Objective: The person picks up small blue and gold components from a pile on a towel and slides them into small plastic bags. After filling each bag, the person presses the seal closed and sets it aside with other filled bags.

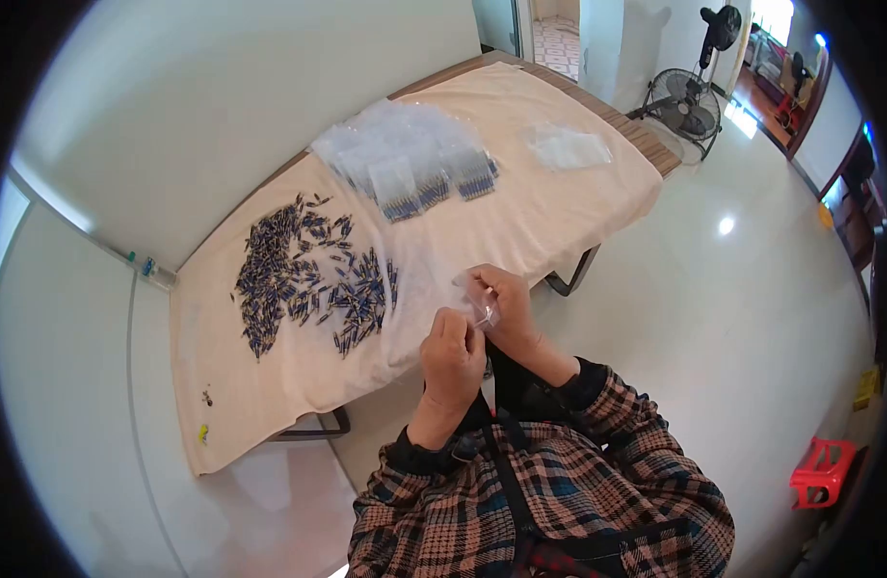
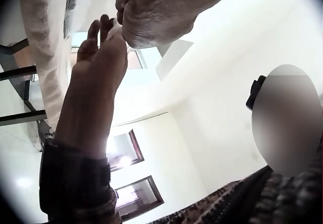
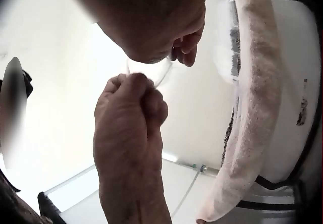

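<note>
A small clear plastic bag [image 1: 484, 310] is held up between both hands, just off the front edge of the cloth-covered table [image 1: 299, 390]. My left hand [image 1: 451, 361] pinches the bag's near side with curled fingers. On the other side, my right hand [image 1: 507, 306] pinches it between thumb and fingers. In the right wrist view, the thin edge of the bag [image 3: 157, 72] shows between the left hand [image 3: 128, 123] and the right hand [image 3: 151, 19]. Whether anything lies inside the bag, I cannot tell.
Loose small dark-blue pieces with gold-coloured ends [image 1: 270, 279] spread over the table's left part. Filled clear bags [image 1: 395, 154] are stacked at the back. Flat clear bags [image 1: 569, 147] lie to the right. A floor fan [image 1: 689, 101] and a red stool [image 1: 822, 472] stand beyond.
</note>
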Tool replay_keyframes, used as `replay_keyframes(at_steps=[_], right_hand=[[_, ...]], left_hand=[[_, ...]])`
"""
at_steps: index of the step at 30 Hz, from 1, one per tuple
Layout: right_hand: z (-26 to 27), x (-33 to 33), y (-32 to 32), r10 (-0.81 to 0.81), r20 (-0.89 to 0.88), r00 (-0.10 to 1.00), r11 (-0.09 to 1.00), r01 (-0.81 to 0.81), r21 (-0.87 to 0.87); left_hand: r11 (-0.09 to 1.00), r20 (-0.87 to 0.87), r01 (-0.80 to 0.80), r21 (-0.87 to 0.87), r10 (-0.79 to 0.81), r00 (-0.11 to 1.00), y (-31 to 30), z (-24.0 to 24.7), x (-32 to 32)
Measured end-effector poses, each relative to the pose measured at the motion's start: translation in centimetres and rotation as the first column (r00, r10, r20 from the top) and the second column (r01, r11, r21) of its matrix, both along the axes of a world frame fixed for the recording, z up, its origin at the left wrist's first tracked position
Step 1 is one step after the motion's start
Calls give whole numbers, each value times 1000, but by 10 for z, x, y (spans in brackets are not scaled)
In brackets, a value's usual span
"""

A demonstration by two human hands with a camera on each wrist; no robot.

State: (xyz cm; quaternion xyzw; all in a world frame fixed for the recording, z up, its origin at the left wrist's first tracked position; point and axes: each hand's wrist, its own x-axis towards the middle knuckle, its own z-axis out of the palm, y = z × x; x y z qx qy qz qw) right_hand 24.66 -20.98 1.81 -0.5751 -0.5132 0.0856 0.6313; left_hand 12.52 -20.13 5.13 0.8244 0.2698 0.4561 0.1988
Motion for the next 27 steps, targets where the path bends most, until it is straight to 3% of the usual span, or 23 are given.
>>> replay_keyframes(at_steps=[5, 9, 12, 21, 24, 27], right_hand=[[-14, 4, 5, 24, -174, 984, 993, -44, -110], [8, -15, -4, -88, -150, 985, 993, 75, -90], [7, -21, -8, -153, 27, 988, 988, 153, 32], [3, -8, 0, -15, -48, 999, 1000, 14, -19], [-2, -4, 6, 23, -90, 996, 996, -31, -88], [-7, 14, 10, 95, -141, 985, 976, -120, -179]], left_hand=[[1000, -20, 5, -11, -5, 1000, 12, -5, -3], [996, 23, -80, 31, 79, 997, 20, -7, -6], [993, 41, -117, 34, 115, 992, 28, -6, -9], [994, 84, -81, -71, 87, 993, 29, -10, -11], [975, 119, 106, -196, -84, 989, 28, 0, -14], [992, 200, 25, -125, 0, 980, 47, -10, -25]])
